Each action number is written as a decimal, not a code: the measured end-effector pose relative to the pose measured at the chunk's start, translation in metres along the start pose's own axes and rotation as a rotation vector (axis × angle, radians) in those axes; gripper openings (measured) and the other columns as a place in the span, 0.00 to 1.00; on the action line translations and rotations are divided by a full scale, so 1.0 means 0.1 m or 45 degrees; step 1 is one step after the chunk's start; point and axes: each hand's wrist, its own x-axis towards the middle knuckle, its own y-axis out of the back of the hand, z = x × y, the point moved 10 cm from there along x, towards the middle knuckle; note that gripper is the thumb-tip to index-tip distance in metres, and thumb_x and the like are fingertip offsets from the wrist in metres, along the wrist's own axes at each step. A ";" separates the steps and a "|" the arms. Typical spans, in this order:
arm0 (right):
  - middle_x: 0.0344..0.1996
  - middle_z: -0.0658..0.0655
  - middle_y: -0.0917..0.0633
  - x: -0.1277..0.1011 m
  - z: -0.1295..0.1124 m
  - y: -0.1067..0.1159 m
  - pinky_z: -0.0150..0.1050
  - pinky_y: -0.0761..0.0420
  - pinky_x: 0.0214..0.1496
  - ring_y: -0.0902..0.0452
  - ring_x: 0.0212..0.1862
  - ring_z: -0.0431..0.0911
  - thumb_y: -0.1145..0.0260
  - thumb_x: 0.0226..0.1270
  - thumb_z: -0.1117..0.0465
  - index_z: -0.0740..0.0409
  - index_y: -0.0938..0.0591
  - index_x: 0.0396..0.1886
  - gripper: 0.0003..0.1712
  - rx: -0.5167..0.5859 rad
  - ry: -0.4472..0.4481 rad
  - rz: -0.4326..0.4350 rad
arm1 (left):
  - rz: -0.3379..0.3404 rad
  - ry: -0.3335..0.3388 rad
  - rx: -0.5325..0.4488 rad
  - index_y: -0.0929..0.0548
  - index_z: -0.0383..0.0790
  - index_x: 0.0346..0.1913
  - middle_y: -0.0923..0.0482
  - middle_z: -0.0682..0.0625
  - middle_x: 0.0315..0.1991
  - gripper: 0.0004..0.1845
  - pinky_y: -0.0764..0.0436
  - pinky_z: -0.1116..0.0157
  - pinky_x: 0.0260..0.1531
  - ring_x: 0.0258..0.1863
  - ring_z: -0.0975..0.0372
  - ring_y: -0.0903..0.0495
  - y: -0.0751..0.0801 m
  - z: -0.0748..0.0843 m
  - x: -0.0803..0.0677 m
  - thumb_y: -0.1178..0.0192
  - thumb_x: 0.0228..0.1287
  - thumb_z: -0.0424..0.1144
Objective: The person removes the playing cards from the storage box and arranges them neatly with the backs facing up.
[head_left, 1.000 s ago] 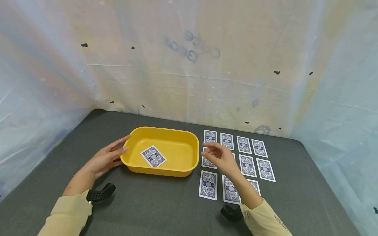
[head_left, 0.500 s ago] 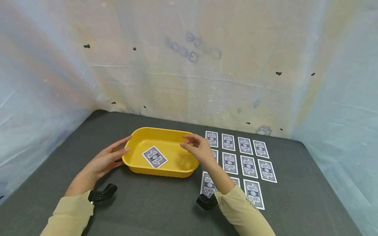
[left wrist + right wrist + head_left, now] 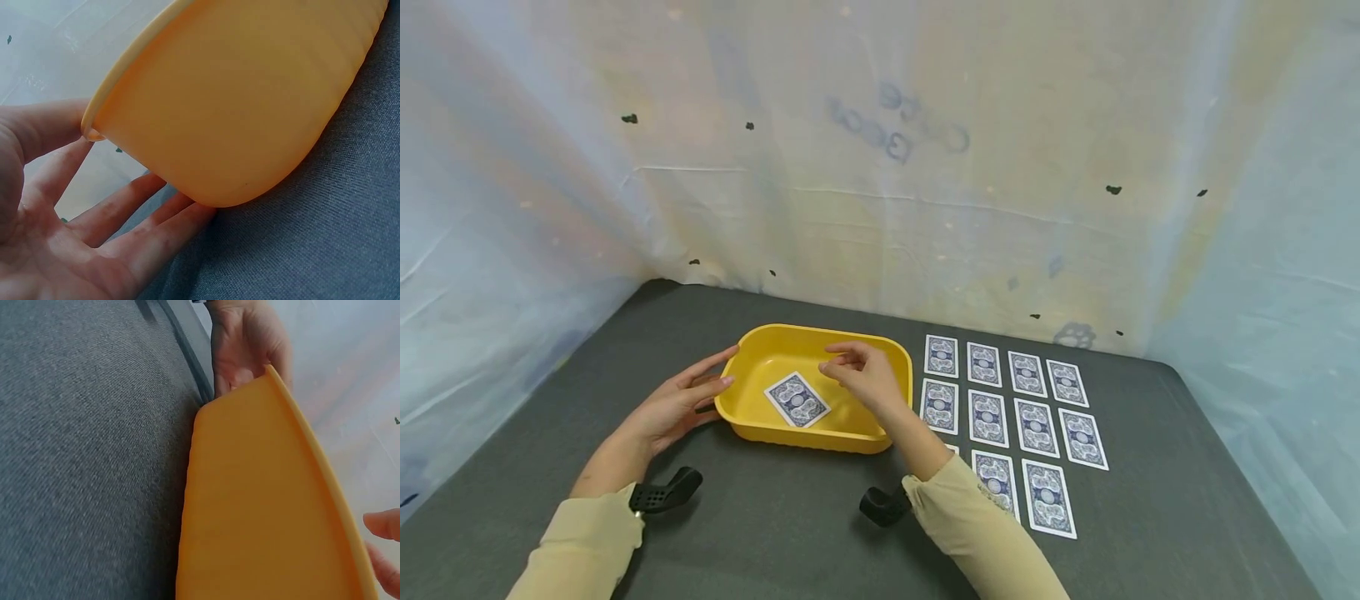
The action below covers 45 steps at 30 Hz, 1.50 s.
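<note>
Your left hand [image 3: 677, 406] lies with straight fingers against the left end of the yellow tub [image 3: 752, 421], gripping nothing. Your right hand [image 3: 861, 375] hangs over the inside of the tub with the fingers loosely bent and thumb near forefinger; from the head view you cannot tell whether anything is pinched there. The tub sits on the grey worktop [image 3: 775, 525] with its long axis running left to right. One card [image 3: 797, 399] lies face down on the tub floor, turned at a slant, its long axis going from near right to far left. To the right of the tub, more face-down cards [image 3: 1026, 412] lie in rows on the worktop, their long sides pointing away from you; your right sleeve [image 3: 977, 533] covers part of the near row.

In the left wrist view, your left hand [image 3: 75, 231] is spread flat, the fingers [image 3: 119, 209] reaching under the curved tub wall [image 3: 237, 106] and the thumb beside the rim.

In the right wrist view, the tub's outer wall [image 3: 250, 512] fills the middle above the worktop [image 3: 87, 456]. Your left hand [image 3: 247, 344] shows beyond its far end, and two right fingertips [image 3: 384, 525] peek in at the right edge.
</note>
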 end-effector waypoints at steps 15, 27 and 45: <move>0.37 0.54 0.17 0.15 0.15 -0.32 0.33 0.22 0.41 0.24 0.39 0.44 0.27 0.57 0.60 0.58 0.16 0.50 0.20 -0.158 -0.200 -0.064 | -0.005 0.006 -0.023 0.51 0.56 0.77 0.50 0.39 0.75 0.37 0.35 0.43 0.65 0.61 0.62 0.31 0.01 -0.01 0.00 0.46 0.71 0.51; 0.50 0.59 0.19 0.19 0.25 -0.49 0.34 0.20 0.43 0.25 0.49 0.48 0.25 0.55 0.57 0.55 0.19 0.55 0.26 -0.426 -0.187 -0.226 | -0.014 -0.010 -0.023 0.52 0.55 0.77 0.49 0.39 0.74 0.37 0.33 0.45 0.64 0.57 0.67 0.29 -0.02 0.02 -0.01 0.47 0.71 0.50; 0.52 0.57 0.23 0.14 0.22 -0.65 0.39 0.28 0.52 0.31 0.51 0.49 0.19 0.44 0.54 0.51 0.28 0.67 0.46 -0.853 -0.040 -0.296 | -0.022 0.006 -0.013 0.52 0.55 0.77 0.48 0.37 0.73 0.37 0.34 0.44 0.64 0.61 0.59 0.31 -0.01 0.00 0.00 0.47 0.71 0.50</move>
